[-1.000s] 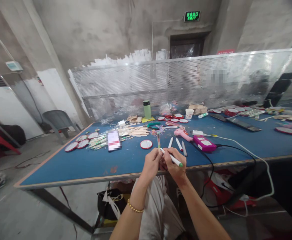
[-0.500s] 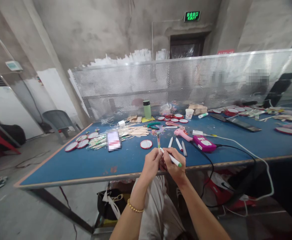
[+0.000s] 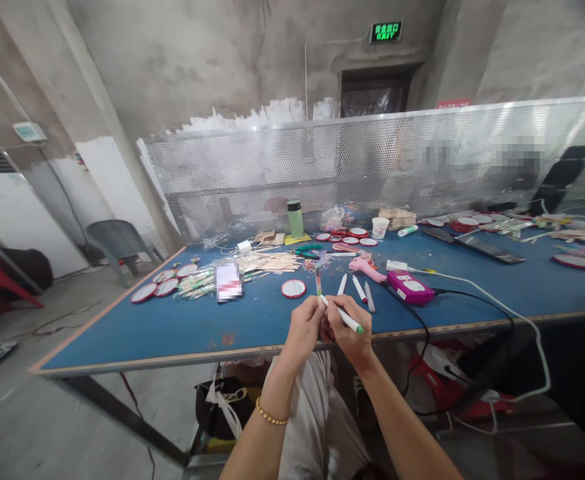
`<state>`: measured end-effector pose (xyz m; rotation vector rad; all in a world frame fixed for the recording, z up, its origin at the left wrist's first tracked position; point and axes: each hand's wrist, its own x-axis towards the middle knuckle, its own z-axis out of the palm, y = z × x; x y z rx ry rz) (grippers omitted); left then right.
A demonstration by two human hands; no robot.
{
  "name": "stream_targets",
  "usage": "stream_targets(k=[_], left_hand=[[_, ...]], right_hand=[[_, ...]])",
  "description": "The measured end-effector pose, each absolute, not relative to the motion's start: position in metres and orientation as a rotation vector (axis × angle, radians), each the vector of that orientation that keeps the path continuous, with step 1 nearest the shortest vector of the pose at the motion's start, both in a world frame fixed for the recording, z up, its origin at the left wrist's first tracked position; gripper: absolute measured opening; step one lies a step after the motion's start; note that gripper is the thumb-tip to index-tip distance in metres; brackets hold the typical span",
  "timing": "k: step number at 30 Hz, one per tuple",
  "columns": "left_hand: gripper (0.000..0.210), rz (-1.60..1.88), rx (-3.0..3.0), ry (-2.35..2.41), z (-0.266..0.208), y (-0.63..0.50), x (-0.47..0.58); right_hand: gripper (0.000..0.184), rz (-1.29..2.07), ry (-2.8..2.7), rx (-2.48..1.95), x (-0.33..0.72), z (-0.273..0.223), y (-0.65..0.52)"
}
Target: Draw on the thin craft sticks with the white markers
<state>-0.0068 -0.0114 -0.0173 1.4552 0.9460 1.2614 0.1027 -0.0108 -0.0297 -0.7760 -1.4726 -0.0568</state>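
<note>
Near the front edge of the blue table, my left hand (image 3: 304,323) is closed on a flat wooden stick (image 3: 318,281) that points away from me and bears reddish and green colour. My right hand (image 3: 351,328) grips a white marker (image 3: 345,315) with a green end, its tip at the stick beside my left fingers. Three more markers (image 3: 359,289) lie just beyond my right hand. A round white disc with a red rim (image 3: 293,289) lies on the table left of the stick. Part of the stick is hidden by my fingers.
Wooden sticks (image 3: 277,262), a blurred card (image 3: 229,281) and red-rimmed discs (image 3: 143,293) lie to the left. A green bottle (image 3: 295,219) and paper cup (image 3: 379,227) stand at the back. A purple box (image 3: 410,287) with cables and a dark tablet (image 3: 489,248) lie right.
My hands, the stick and the marker stay almost in place. At the far left, another person's shoe has shifted slightly on the floor.
</note>
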Motion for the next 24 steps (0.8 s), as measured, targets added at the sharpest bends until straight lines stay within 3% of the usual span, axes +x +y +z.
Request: stream_targets(k=[24], left_hand=[[0.040, 1.264, 1.464, 0.959, -0.0190, -0.0097, -0.0078]], right_hand=[[0.018, -0.050, -1.472, -0.776, 0.1021, -0.0328, -0.0091]])
